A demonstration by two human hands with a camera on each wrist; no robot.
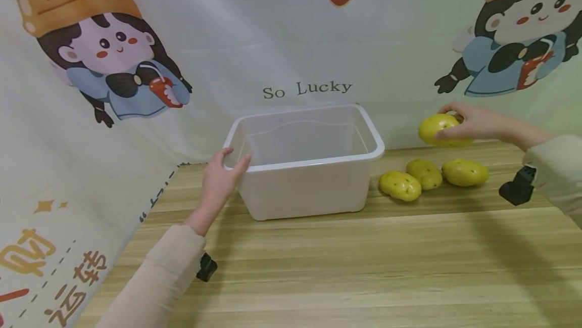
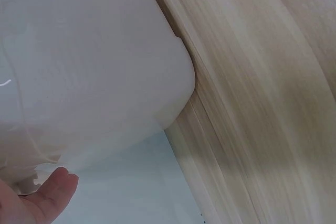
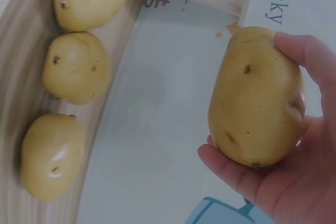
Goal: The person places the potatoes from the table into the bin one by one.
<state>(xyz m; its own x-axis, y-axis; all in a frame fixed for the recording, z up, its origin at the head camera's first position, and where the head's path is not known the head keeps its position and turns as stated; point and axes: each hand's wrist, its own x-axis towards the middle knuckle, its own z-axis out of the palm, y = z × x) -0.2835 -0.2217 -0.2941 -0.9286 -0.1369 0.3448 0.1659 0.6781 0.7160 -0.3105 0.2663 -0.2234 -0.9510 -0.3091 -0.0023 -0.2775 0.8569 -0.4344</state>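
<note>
Potato in the air above the table, towards its back edge, to the right of the bin. Right hand has it in its grip, thumb and fingers curled about one end; the other end points towards the bin. Below, on the table near the back edge, three more potatoes in a loose row: left potato nearest the bin, middle potato close against it, right potato just beside.

White plastic bin upright near the back edge, opening up. Left hand at its front left rim corner, thumb and forefinger spread; cannot tell whether this grip clasps the rim or only touches.

Pale sleeves on both arms, a black device at the right wrist. Printed cloth behind the table, lettered "So Lucky" above the bin.
</note>
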